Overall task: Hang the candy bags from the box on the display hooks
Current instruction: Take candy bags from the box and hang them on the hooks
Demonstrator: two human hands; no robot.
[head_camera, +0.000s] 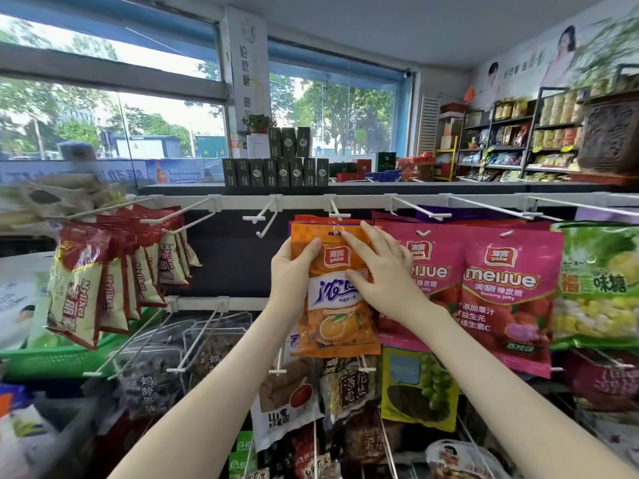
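Note:
An orange candy bag [333, 316] with an orange fruit picture hangs upright in front of the rack, its hang hole right at the tip of a white display hook [334, 212]. My left hand [294, 267] grips the bag's left edge, thumb across the front. My right hand [382, 267] lies flat over the bag's upper right, the index finger touching near the hang hole. More orange bags show just behind it on the same hook. The box is out of view.
Pink Meijue gummy bags [508, 292] hang on hooks to the right, a green bag [598, 285] beyond them. An empty white hook [264, 216] sticks out to the left, then red snack bags [114, 271]. Lower hooks carry several other packets [418, 388].

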